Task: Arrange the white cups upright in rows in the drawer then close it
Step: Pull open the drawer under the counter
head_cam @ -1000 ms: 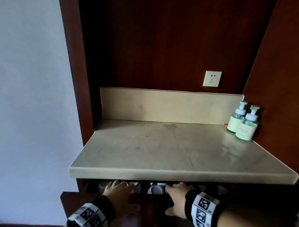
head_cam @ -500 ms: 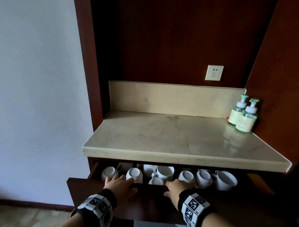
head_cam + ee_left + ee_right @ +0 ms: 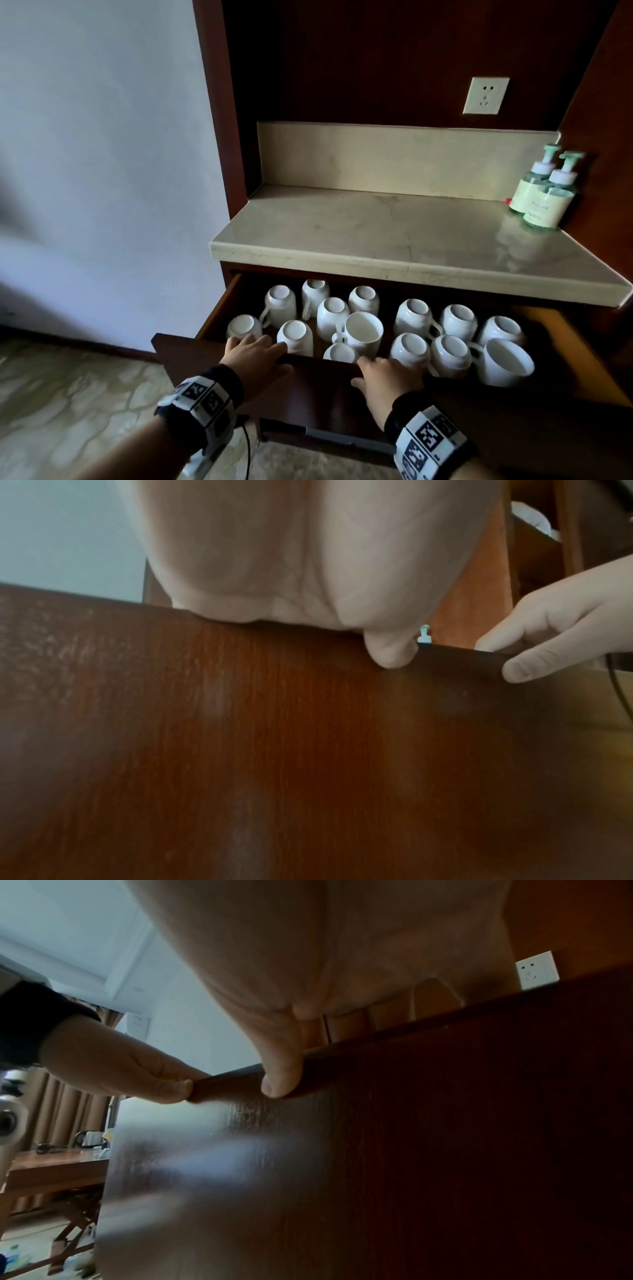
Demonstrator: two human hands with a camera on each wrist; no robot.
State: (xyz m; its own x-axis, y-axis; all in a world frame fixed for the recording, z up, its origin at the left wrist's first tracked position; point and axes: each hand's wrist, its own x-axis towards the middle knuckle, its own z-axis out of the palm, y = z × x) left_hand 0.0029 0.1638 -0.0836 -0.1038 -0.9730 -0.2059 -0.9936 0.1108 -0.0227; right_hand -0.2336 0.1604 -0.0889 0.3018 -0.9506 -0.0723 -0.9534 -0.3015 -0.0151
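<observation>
The dark wooden drawer (image 3: 322, 387) stands pulled out under the stone counter. Inside it lie several white cups; most sit upside down, like one at the front left (image 3: 295, 337). Two stand upright: a middle cup (image 3: 363, 332) and a larger cup at the right (image 3: 507, 361). My left hand (image 3: 255, 349) grips the top edge of the drawer front (image 3: 308, 723), fingers over the edge, thumb on the outer face. My right hand (image 3: 383, 371) grips the same edge (image 3: 445, 1096) further right, in the same way.
A beige stone counter (image 3: 394, 236) overhangs the back of the drawer. Two green pump bottles (image 3: 541, 195) stand at its back right, below a wall socket (image 3: 485, 95). A white wall (image 3: 102, 154) and tiled floor (image 3: 68, 394) lie to the left.
Both hands have pulled the drawer out toward me, and the rows of cups have come into view. My view has tilted downward and shifted.
</observation>
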